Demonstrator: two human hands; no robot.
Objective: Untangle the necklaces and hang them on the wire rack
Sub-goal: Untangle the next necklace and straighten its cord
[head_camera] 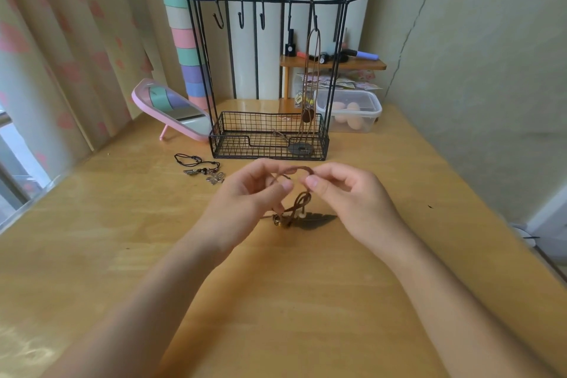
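Wooden table surface fills the lower view, with a patterned curtain at the left and a pale wall at the right. A black wire rack stands upright at the far middle of the table; five hooks hang from its top bar and a mesh basket forms its base. One hung necklace of brown cord is suspended from the rightmost hook, its dark pendant resting in the basket. Both hands are raised just in front of the rack. The left hand pinches a second brown cord necklace between thumb and forefinger; the right hand pinches the same cord just beside it, remaining fingers curled. The cord arches between the two pinch points, and its looped lower part hangs to a feather pendant lying on the table. Black cord necklaces with metal pendants lie left of the hands. A pink mirror leans left of the rack; a clear lidded container sits behind its right side.
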